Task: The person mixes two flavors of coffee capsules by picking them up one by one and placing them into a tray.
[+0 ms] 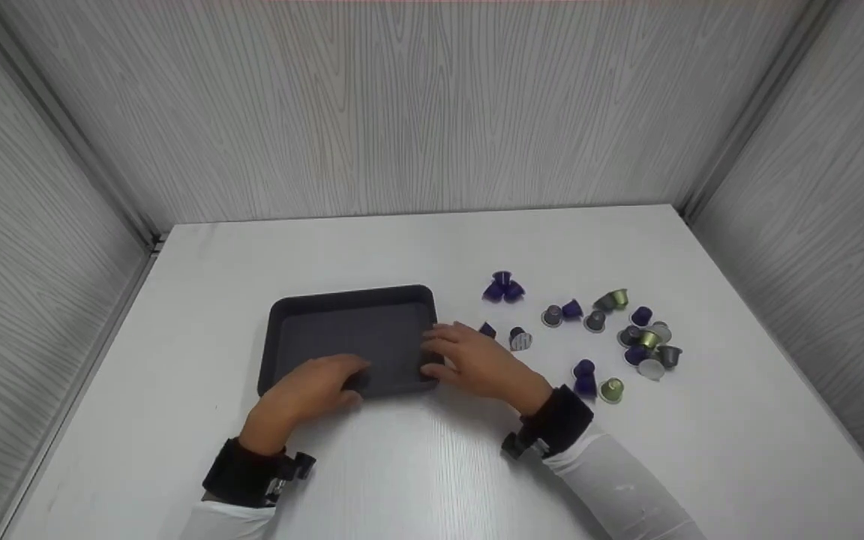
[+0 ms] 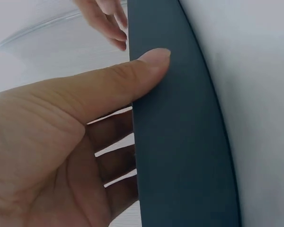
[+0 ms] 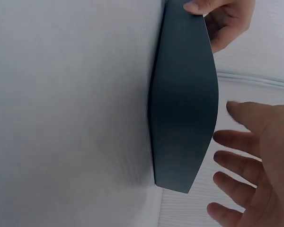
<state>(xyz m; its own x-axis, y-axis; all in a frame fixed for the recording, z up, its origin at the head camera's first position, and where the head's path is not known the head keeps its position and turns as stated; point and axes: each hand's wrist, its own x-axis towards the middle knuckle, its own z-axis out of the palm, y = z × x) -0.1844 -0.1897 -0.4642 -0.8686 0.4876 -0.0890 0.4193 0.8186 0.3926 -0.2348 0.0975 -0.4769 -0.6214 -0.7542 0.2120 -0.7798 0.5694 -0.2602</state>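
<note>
A dark grey rectangular tray (image 1: 357,334) lies on the white table. My left hand (image 1: 308,390) grips its near rim, the thumb (image 2: 154,61) against the outer wall and the fingers over the inner side, partly hidden by the wall in the left wrist view. By the tray's right side is my right hand (image 1: 481,364), fingers spread. In the right wrist view a small gap shows between the right thumb (image 3: 244,113) and the tray wall (image 3: 184,109). Close beyond the right hand lie a dark purple coffee capsule (image 1: 487,330) and one with a striped lid (image 1: 520,341).
Several purple, grey and green coffee capsules are scattered right of the tray, including a purple cluster (image 1: 503,288) and a mixed group (image 1: 649,341). A green capsule (image 1: 612,390) sits near the right wrist. Wood-grain panels (image 1: 417,112) enclose the table's back and sides.
</note>
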